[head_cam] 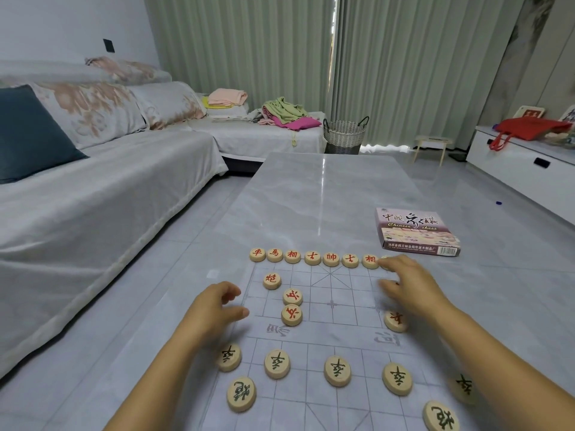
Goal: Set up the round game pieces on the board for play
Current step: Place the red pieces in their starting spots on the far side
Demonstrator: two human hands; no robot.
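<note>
A clear gridded board sheet (333, 337) lies on the marble table. Several red-lettered round pieces (312, 257) line its far edge. A red cannon (272, 280) and two red soldiers (292, 297) sit at the left, with another red soldier (395, 320) at the right. Black soldiers (337, 370) form a near row, with black cannons (241, 394) below them. My right hand (410, 284) reaches to the far row's right end; its fingertips touch a mostly hidden piece (385, 259), thumb apart. My left hand (214, 306) hovers at the board's left edge, fingers loosely curled, no piece visible in it.
The game box (417, 231) lies on the table (311, 194) beyond the board at the right. A grey-covered sofa (109, 188) runs along the left. A woven basket (344, 135) and a small stool (431, 144) stand past the table's far end.
</note>
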